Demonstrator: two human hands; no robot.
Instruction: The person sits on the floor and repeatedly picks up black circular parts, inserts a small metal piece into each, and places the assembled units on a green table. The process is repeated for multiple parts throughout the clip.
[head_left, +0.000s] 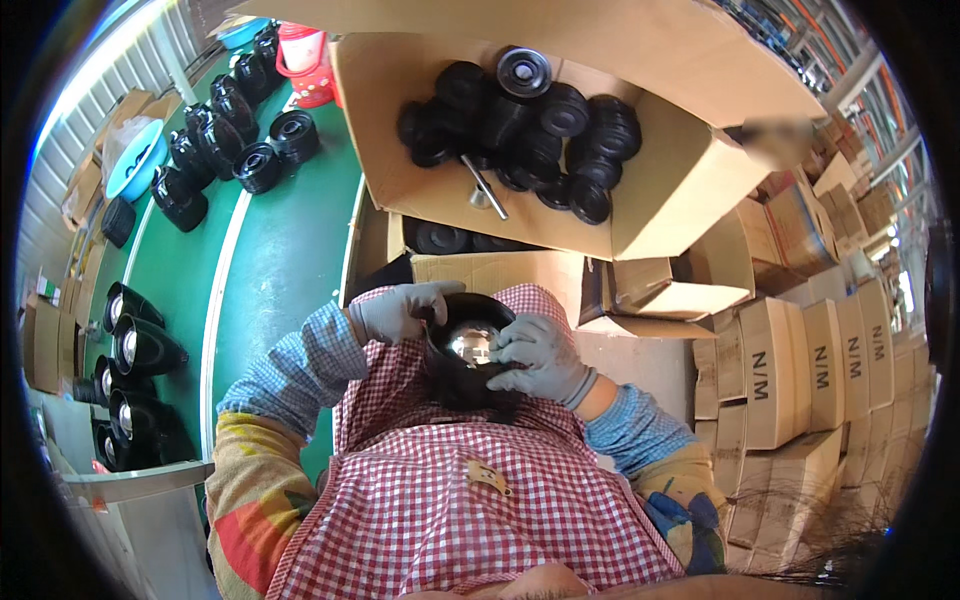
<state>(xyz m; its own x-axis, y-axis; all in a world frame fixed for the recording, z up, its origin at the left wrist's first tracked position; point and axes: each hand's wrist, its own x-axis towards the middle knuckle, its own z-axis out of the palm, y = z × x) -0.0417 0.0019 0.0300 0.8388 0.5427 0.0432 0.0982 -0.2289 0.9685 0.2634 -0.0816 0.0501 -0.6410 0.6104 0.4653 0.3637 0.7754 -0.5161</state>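
A black bowl-shaped housing (pixel 452 388) with a shiny, mirror-like metal dome inside rests over my lap, its opening facing up. My left hand (pixel 405 312), in a grey glove, grips its upper left rim with the fingers bent over the edge. On the other side my right hand (pixel 540 360), gloved too, curls its fingers over the right rim beside the shiny inside. Below the hands lies a red-and-white checked apron (pixel 470 510). Just beyond them stands an open cardboard box (pixel 395 165) holding several round black parts (pixel 535 140) and a metal rod-like tool (pixel 485 188).
To the left runs a green work surface (pixel 180 265) with white lines. Several similar black housings (pixel 145 347) sit on its near part, more black round parts (pixel 225 130) farther off. A light-blue basin (pixel 137 162) and red bucket (pixel 310 80) stand there. Stacked cartons (pixel 775 375) line the right.
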